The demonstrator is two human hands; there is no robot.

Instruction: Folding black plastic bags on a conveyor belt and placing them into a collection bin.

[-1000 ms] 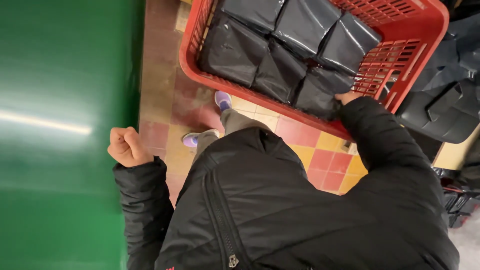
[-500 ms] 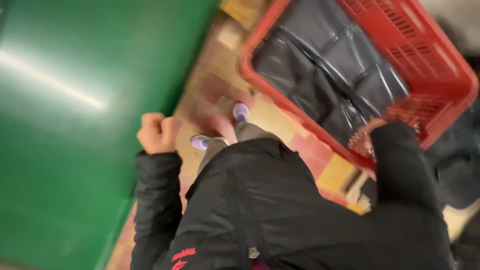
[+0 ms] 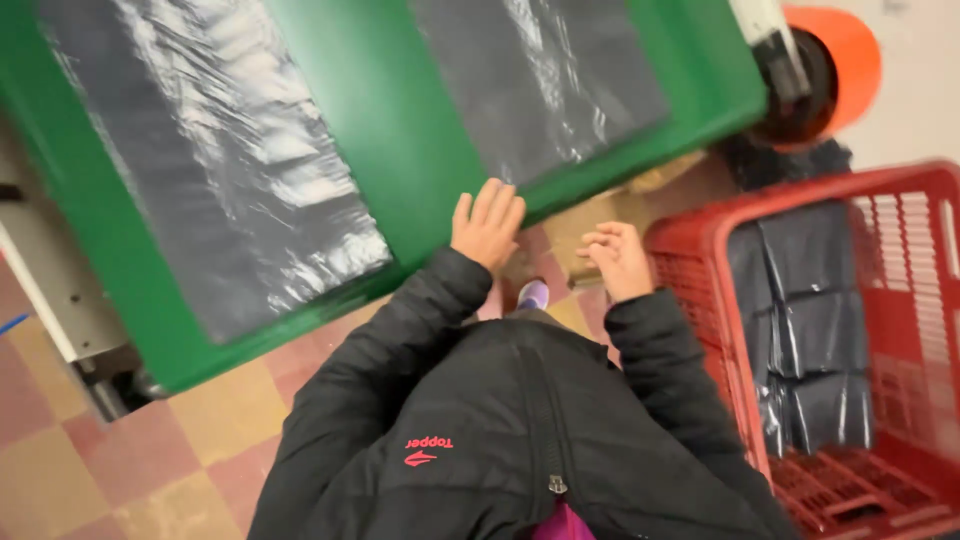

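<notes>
At edge of green table, left hand lay flat, fingers spread, holding nothing. Right hand hung loosely curled, empty, just beside rim of red basket. Basket stood on checkered floor, black plastic bags stacked inside. Two black plastic sheets lay on table. Person wore black jacket.

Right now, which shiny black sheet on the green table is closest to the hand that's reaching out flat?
The right-hand black sheet. The left hand lies flat at the green table edge just below its lower corner; the bigger sheet lies farther left.
</notes>
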